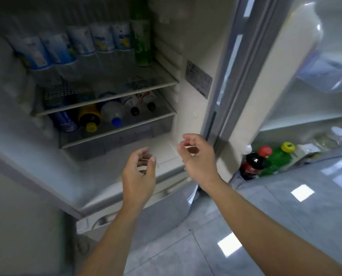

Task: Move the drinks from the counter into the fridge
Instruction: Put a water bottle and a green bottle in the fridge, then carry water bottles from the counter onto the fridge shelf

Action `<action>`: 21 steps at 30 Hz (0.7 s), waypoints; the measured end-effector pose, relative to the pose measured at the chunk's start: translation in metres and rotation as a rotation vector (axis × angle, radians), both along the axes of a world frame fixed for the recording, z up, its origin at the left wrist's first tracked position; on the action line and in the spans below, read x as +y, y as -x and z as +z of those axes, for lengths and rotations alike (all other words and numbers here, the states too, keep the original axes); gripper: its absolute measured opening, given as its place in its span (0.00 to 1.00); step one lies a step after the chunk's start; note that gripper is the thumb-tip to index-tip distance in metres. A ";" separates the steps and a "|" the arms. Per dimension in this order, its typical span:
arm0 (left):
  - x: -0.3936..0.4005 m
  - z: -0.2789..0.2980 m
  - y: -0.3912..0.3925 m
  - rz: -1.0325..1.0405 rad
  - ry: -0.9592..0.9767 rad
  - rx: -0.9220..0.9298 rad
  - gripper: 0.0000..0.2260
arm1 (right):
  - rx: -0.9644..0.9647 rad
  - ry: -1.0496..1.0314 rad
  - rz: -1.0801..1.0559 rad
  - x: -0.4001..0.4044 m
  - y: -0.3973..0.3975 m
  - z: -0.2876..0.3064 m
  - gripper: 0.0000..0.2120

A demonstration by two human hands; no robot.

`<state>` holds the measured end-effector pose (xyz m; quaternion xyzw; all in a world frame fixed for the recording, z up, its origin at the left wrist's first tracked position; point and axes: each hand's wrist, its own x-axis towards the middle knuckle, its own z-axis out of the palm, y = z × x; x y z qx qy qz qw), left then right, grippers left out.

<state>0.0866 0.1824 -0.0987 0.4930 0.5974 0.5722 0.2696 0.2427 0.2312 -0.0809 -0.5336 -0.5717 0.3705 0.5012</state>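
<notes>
- both my hands are in front of the open fridge point(188, 108) and neither carries anything.
- left hand point(139, 172): fingers loosely curled, grip slack and empty, thumb and fingertips apart.
- right hand point(198, 160): same, half-curled, empty, held just above the fridge's lower ledge.
- drinks already inside: a row of water bottles point(82, 44) with blue-white labels stands on the upper shelf point(126, 90), with a green bottle point(141, 40) at its right end.
- lower shelf point(146, 121): bottles lying on their sides, caps toward me. blue can point(64, 120), yellow-capped bottle point(89, 118), blue-capped bottle point(113, 114), two dark-capped bottles point(142, 106).
- door rack point(325, 156) on the right holds a cola bottle point(251, 164), a red-capped one and a green bottle with yellow cap point(277, 158).
- the tabletop is out of view, so i cannot tell how many drinks remain on it.
- judgement: i am between placements, one load in and hands free; the step in hand is going for the next drink.
- next move calls for: turning away from the fridge to the tabletop, closing a grip round one bottle per hand, then carrying them here.
- room left: some of the upper shelf in front of the standing row looks bare; the right end of the lower shelf looks tight.
- caution: leave the door open while fetching; bottles lying down may roll if nudged.
</notes>
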 end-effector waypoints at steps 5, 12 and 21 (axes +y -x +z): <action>-0.021 -0.022 -0.087 -0.173 0.065 0.003 0.12 | 0.027 0.080 -0.141 -0.062 -0.091 -0.035 0.10; -0.077 -0.088 -0.178 -0.407 0.295 0.116 0.11 | -0.011 0.327 -0.422 -0.161 -0.237 -0.106 0.08; -0.149 -0.189 -0.175 -0.548 1.027 0.337 0.13 | 0.153 0.839 -0.773 -0.318 -0.357 -0.205 0.16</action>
